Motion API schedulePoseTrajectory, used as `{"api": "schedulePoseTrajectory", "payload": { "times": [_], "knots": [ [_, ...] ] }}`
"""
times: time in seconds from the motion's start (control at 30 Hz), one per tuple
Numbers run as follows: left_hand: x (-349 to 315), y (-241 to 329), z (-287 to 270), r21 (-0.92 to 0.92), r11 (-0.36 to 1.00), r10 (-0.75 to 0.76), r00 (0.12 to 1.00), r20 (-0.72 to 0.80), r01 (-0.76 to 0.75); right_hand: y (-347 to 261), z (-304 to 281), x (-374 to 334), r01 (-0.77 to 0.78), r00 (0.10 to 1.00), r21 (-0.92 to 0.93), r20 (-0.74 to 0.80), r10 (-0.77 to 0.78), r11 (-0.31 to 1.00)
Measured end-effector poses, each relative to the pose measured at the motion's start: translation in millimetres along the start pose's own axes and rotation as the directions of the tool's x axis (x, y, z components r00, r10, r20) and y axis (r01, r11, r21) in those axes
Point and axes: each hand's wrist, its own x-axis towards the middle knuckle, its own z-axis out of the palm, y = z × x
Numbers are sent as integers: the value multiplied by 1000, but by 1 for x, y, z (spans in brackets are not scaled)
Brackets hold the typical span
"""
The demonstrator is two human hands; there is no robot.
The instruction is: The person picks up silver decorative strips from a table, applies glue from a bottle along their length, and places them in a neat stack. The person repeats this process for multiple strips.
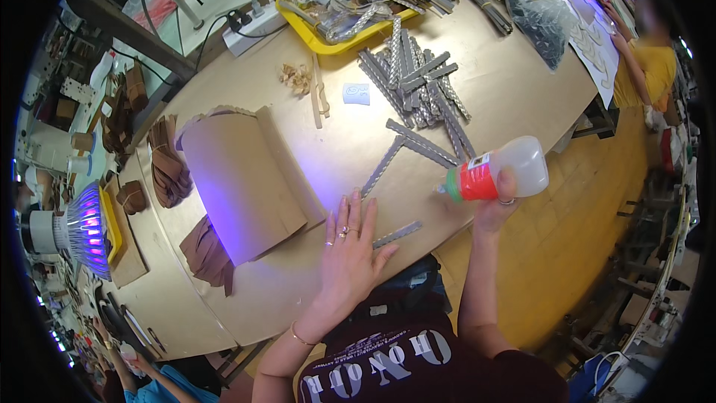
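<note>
Gold-toned worktable [514, 67] spans the cluttered workshop; watching remotely, I see the right hand [495, 210] at 3 o'clock wrapped around a translucent squeeze bottle [481, 183], red-banded and green-collared, tilted with its nozzle toward 9 o'clock. Apart from it, the left hand [349, 257] lies palm down at 6 o'clock, fingers extended, beside a short gray strip [404, 232] at 5. I find a heap of gray strips [426, 72] at 1, a yellow tray [328, 50] at 12 and a curved brown sheet [239, 179] at 9.
</note>
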Motion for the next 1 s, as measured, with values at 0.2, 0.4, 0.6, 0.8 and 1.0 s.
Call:
{"api": "schedulePoseTrajectory", "payload": {
  "times": [0.2,0.4,0.6,0.8,1.0],
  "knots": [
    [16,1,5,-76,997,-9,991,-132,-1,-23,46,14,257,957,-244,198,-211,935],
    [47,-18,19,-11,998,58,944,-324,-65,-27,78,22,306,936,-150,226,-269,940],
    [11,-32,17,38,992,124,959,-253,-118,-22,78,13,308,936,-220,245,-253,926],
    [-6,-26,13,-53,996,57,954,-293,-76,-16,69,-3,244,954,-240,233,-188,940],
    [-55,-21,15,-28,1000,-3,966,-259,-5,-4,59,-3,374,900,-341,359,-248,863]
  ]
}}
